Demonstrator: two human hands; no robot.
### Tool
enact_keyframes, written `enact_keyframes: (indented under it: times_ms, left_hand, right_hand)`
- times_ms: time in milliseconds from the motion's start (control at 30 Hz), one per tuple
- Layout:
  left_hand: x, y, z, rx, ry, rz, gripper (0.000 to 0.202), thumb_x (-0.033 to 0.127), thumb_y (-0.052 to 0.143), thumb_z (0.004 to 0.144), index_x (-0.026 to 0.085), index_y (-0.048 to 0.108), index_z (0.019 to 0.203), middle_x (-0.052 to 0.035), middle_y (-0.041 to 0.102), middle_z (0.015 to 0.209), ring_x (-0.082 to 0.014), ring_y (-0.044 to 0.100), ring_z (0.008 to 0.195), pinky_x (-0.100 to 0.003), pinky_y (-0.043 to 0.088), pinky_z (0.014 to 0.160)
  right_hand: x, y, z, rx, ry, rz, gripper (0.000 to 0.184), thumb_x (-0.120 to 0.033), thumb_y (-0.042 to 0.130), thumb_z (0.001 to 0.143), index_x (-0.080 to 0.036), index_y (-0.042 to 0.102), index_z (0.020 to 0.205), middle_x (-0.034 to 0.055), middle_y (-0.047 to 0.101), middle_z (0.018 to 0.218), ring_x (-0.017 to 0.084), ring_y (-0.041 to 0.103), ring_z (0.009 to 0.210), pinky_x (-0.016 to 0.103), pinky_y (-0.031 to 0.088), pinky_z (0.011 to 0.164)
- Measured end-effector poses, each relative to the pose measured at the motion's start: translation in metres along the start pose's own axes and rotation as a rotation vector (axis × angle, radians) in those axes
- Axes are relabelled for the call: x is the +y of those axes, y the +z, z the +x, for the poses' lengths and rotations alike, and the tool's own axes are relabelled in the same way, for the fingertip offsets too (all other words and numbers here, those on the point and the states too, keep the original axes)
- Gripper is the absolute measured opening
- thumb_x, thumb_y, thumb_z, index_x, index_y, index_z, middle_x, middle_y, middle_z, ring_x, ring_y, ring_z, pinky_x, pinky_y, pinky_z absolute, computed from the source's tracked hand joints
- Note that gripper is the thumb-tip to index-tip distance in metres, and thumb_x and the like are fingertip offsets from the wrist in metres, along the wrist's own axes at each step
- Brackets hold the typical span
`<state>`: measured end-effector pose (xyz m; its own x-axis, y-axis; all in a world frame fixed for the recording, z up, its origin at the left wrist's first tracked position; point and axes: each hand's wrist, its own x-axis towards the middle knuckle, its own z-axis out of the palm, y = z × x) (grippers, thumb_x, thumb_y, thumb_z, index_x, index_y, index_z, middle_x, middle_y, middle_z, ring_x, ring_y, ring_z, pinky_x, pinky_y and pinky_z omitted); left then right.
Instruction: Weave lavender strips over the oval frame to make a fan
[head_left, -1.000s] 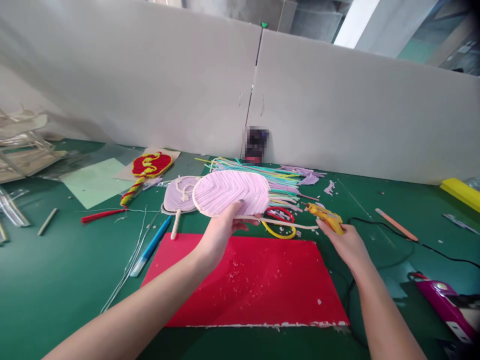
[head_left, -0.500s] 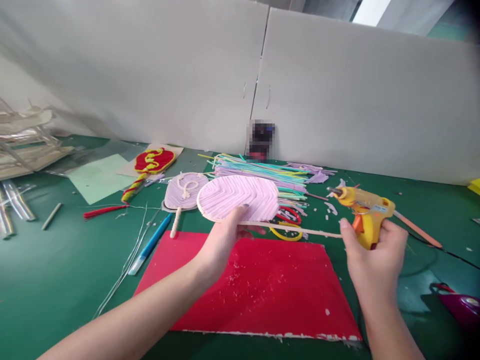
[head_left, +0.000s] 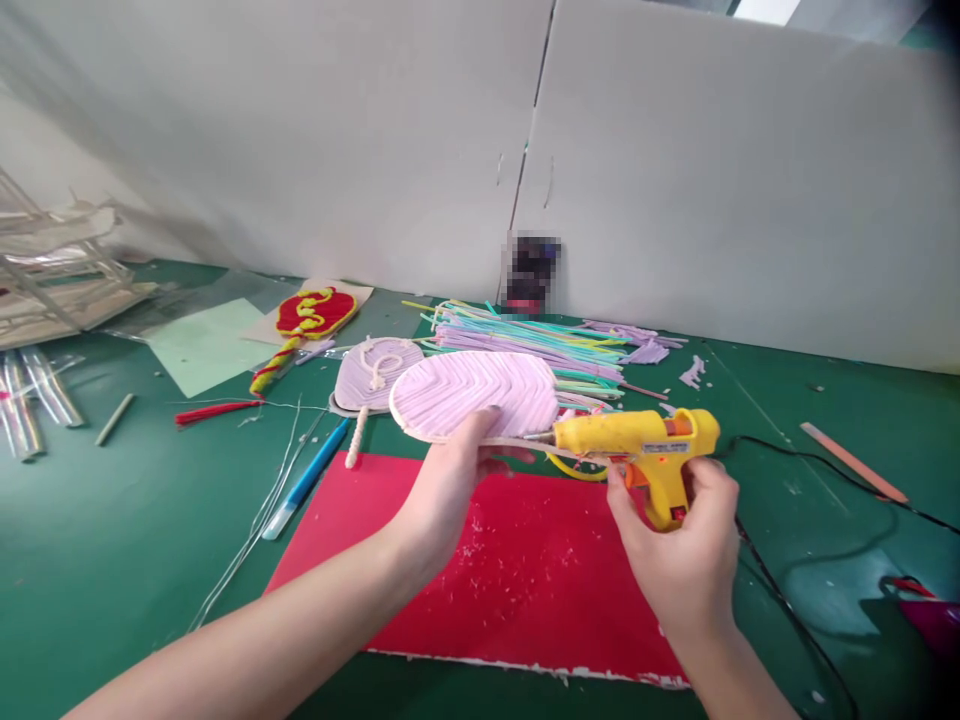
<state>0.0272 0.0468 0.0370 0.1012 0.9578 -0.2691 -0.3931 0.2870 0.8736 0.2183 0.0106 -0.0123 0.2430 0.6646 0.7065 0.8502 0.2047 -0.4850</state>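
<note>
My left hand (head_left: 454, 470) is closed on a pale pink oval panel (head_left: 472, 390), faced with chevron rows of fuzzy strips and rimmed in cream. In my right hand (head_left: 682, 530) is a yellow hot glue gun (head_left: 626, 436), its nozzle pointing left at the panel's lower right edge, near my left fingers. A thin cream strip (head_left: 574, 452) runs from that edge toward my right thumb, partly hidden behind the gun. Beneath both hands lies a red board (head_left: 517, 580) with white scraps on it.
Behind the panel lie a bundle of pastel pipe cleaners (head_left: 525, 345) and a lilac fan-shaped piece (head_left: 379, 370). A red and yellow fan-shaped piece (head_left: 315, 315), a blue pen (head_left: 307, 478) and a red tassel (head_left: 217, 412) are leftward. The gun's black cord (head_left: 787, 600) trails right.
My right hand has brought the glue gun left and turned it, so the nozzle is now at the panel's edge. My left hand still holds the panel in nearly the same place.
</note>
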Motion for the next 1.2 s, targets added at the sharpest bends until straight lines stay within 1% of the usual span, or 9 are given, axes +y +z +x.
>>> enact_keyframes:
  times_ms: [100, 167, 233, 333, 533, 800, 1000, 1200]
  left_hand:
    - [0.0001, -0.0002, -0.0005, 0.006, -0.003, 0.001, 0.025, 0.034, 0.051, 0.083, 0.013, 0.065, 0.079, -0.0068, 0.069, 0.076, -0.0173, 0.062, 0.069, -0.026, 0.047, 0.064]
    - [-0.0005, -0.0006, -0.0004, 0.005, 0.000, -0.003, 0.025, 0.034, 0.051, 0.083, 0.014, 0.065, 0.080, -0.0063, 0.068, 0.074, -0.0173, 0.062, 0.069, -0.026, 0.046, 0.063]
    - [-0.0015, -0.0011, -0.0002, -0.004, 0.008, -0.008, 0.024, 0.034, 0.051, 0.084, 0.014, 0.065, 0.082, -0.0059, 0.068, 0.073, -0.0172, 0.062, 0.068, -0.025, 0.046, 0.061]
    - [-0.0032, -0.0015, -0.0005, -0.020, 0.014, -0.012, 0.025, 0.033, 0.049, 0.084, 0.014, 0.065, 0.083, -0.0064, 0.069, 0.078, -0.0169, 0.063, 0.069, -0.025, 0.046, 0.062]
    - [-0.0026, -0.0005, -0.0033, -0.043, 0.015, -0.006, 0.028, 0.034, 0.048, 0.087, 0.012, 0.064, 0.083, -0.0067, 0.069, 0.079, -0.0158, 0.063, 0.070, -0.023, 0.046, 0.062]
    - [-0.0020, -0.0001, -0.0043, -0.024, 0.016, -0.027, 0.027, 0.035, 0.048, 0.087, 0.013, 0.064, 0.086, -0.0054, 0.068, 0.078, -0.0150, 0.063, 0.069, -0.023, 0.046, 0.062]
    - [-0.0002, 0.0012, -0.0051, -0.016, 0.004, -0.038, 0.025, 0.033, 0.049, 0.086, 0.012, 0.063, 0.085, -0.0054, 0.067, 0.076, -0.0147, 0.063, 0.067, -0.022, 0.046, 0.060]
    - [0.0007, 0.0015, -0.0055, -0.013, -0.001, -0.031, 0.026, 0.033, 0.048, 0.086, 0.011, 0.062, 0.085, -0.0066, 0.068, 0.078, -0.0149, 0.063, 0.068, -0.022, 0.046, 0.061]
  right_hand:
    - [-0.0023, -0.0016, 0.0036, 0.008, -0.115, -0.076, 0.042, -0.038, 0.067, 0.077, -0.018, 0.049, 0.109, 0.0102, 0.057, 0.093, 0.024, 0.062, 0.084, 0.030, 0.053, 0.062]
    - [-0.0028, -0.0030, 0.0057, -0.004, -0.176, -0.121, 0.035, -0.034, 0.065, 0.079, -0.017, 0.051, 0.107, 0.0108, 0.056, 0.093, 0.023, 0.062, 0.085, 0.030, 0.052, 0.064]
    - [-0.0031, -0.0038, 0.0069, -0.001, -0.213, -0.149, 0.034, -0.033, 0.064, 0.081, -0.016, 0.051, 0.108, 0.0123, 0.056, 0.095, 0.024, 0.062, 0.086, 0.030, 0.052, 0.067]
    - [-0.0030, -0.0037, 0.0072, 0.005, -0.226, -0.180, 0.036, -0.034, 0.063, 0.082, -0.015, 0.051, 0.111, 0.0131, 0.056, 0.097, 0.024, 0.062, 0.089, 0.031, 0.053, 0.068]
    - [-0.0006, -0.0021, 0.0066, 0.024, -0.265, -0.196, 0.035, -0.032, 0.065, 0.080, -0.014, 0.053, 0.108, 0.0118, 0.057, 0.093, 0.023, 0.063, 0.084, 0.028, 0.053, 0.062]
    - [-0.0012, -0.0035, 0.0072, 0.042, -0.299, -0.193, 0.039, -0.031, 0.065, 0.080, -0.013, 0.052, 0.112, 0.0126, 0.057, 0.095, 0.024, 0.063, 0.086, 0.029, 0.054, 0.065]
    - [0.0002, -0.0028, 0.0069, 0.039, -0.300, -0.199, 0.038, -0.032, 0.064, 0.081, -0.013, 0.053, 0.111, 0.0126, 0.057, 0.095, 0.024, 0.063, 0.085, 0.028, 0.054, 0.064]
    - [-0.0019, -0.0026, 0.0083, 0.038, -0.338, -0.191, 0.036, -0.032, 0.062, 0.083, -0.012, 0.052, 0.111, 0.0119, 0.056, 0.093, 0.023, 0.063, 0.085, 0.028, 0.053, 0.066]
